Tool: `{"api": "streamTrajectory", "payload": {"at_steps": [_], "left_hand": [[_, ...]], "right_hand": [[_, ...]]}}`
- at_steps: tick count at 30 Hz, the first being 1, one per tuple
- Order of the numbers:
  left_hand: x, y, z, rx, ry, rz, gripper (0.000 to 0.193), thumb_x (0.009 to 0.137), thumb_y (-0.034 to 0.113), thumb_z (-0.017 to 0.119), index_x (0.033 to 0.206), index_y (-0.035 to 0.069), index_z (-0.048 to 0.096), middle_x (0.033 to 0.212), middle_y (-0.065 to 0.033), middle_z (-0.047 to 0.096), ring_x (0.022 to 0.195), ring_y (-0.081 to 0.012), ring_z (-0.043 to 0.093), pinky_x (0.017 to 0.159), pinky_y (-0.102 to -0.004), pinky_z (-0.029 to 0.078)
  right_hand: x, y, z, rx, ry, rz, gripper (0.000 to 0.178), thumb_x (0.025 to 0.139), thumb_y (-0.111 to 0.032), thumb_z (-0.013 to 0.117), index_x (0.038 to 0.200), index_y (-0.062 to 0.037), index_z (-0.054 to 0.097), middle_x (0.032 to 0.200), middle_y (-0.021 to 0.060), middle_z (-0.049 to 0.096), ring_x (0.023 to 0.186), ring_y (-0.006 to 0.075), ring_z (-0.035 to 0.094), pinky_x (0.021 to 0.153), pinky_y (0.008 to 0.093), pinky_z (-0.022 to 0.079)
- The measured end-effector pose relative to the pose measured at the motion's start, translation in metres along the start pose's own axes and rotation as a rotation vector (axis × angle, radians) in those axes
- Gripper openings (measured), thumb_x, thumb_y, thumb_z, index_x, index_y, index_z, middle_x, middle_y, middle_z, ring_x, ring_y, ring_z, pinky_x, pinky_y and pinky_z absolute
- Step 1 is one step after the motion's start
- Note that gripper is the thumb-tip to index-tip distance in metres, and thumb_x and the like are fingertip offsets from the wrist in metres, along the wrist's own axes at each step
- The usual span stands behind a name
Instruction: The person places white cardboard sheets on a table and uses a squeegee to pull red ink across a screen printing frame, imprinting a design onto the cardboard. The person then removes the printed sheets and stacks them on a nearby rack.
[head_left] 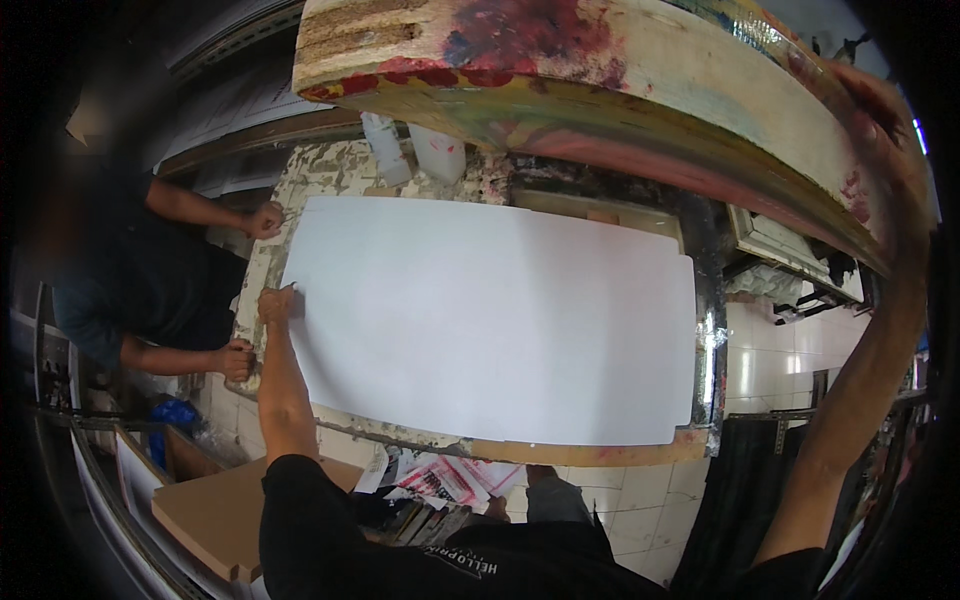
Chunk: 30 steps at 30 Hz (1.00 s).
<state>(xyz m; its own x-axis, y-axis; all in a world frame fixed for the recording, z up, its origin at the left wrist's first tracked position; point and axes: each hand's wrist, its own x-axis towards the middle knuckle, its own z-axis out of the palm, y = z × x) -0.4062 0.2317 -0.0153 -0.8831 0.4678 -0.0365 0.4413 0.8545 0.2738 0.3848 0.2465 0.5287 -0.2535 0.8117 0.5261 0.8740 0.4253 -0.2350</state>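
A large white sheet [480, 310] lies flat across the work table, with small notches in its outline. My left hand [277, 304] is closed at the sheet's left edge, its fingertips pinching the border. Above the far side of the sheet, a thick wooden screen-printing frame [760, 130] is tilted up, stained with red, dark and yellow ink. My right hand [872, 115] grips this frame near its right end, my arm stretched up along the right side. Some of the right fingers are behind the wood.
At the left stands another person, their hands [240, 360] resting on the paint-spattered table [262, 268]. Two white plastic bottles [437, 152] are beyond the sheet. Brown cardboard [240, 505] and printed papers [450, 478] lie below the table. A rack [785, 240] is at the right.
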Motion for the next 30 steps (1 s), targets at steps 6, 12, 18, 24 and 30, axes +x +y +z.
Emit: {"api": "streamTrajectory", "payload": {"at_steps": [6, 12, 18, 24, 30], "left_hand": [[0.016, -0.024, 0.016, 0.143, 0.017, 0.319, 0.048, 0.083, 0.042, 0.069, 0.101, -0.002, 0.073, 0.112, -0.0253, 0.071, 0.093, -0.0422, 0.073, 0.080, -0.0520, 0.059], [-0.052, 0.070, -0.019, -0.030, 0.267, 0.078, 0.047, 0.074, 0.034, 0.080, 0.110, 0.005, 0.073, 0.110, -0.0241, 0.071, 0.105, -0.0426, 0.068, 0.091, -0.0529, 0.052], [-0.205, 0.232, -0.012, -0.536, 0.229, 0.876, 0.063, 0.079, 0.031, 0.085, 0.129, 0.002, 0.060, 0.121, -0.0180, 0.065, 0.111, -0.0381, 0.059, 0.097, -0.0479, 0.047], [-0.445, 0.165, -0.070, -1.145, -0.238, 0.553, 0.085, 0.087, 0.016, 0.079, 0.155, 0.004, 0.029, 0.158, -0.0137, 0.034, 0.143, -0.0317, 0.036, 0.116, -0.0528, 0.028], [-0.490, 0.027, -0.092, -1.240, -0.389, -0.543, 0.086, 0.095, 0.019, 0.071, 0.160, 0.010, 0.015, 0.161, -0.0230, 0.025, 0.146, -0.0366, 0.031, 0.119, -0.0570, 0.022]], "right_hand": [[-0.003, -0.014, 0.006, 0.044, -0.003, 0.024, 0.071, 0.086, -0.059, 0.070, 0.131, -0.0038, 0.062, 0.121, 0.0149, 0.060, 0.115, 0.0247, 0.057, 0.101, 0.0384, 0.046], [-0.006, -0.004, 0.002, 0.070, -0.004, 0.032, 0.070, 0.084, -0.057, 0.073, 0.127, -0.0024, 0.064, 0.114, 0.0147, 0.062, 0.106, 0.0238, 0.059, 0.095, 0.0369, 0.047], [0.002, -0.033, 0.003, 0.128, -0.015, 0.019, 0.069, 0.082, -0.056, 0.076, 0.123, -0.0010, 0.066, 0.107, 0.0146, 0.064, 0.098, 0.0229, 0.061, 0.088, 0.0355, 0.049], [0.009, -0.074, 0.010, 0.205, -0.108, -0.004, 0.059, 0.078, -0.050, 0.083, 0.108, 0.0008, 0.074, 0.082, 0.0110, 0.071, 0.068, 0.0181, 0.065, 0.064, 0.0281, 0.052], [0.005, -0.075, 0.004, 0.081, -0.126, -0.126, 0.054, 0.079, -0.055, 0.082, 0.096, -0.0036, 0.079, 0.078, 0.0071, 0.072, 0.067, 0.0161, 0.063, 0.059, 0.0271, 0.046]]}}
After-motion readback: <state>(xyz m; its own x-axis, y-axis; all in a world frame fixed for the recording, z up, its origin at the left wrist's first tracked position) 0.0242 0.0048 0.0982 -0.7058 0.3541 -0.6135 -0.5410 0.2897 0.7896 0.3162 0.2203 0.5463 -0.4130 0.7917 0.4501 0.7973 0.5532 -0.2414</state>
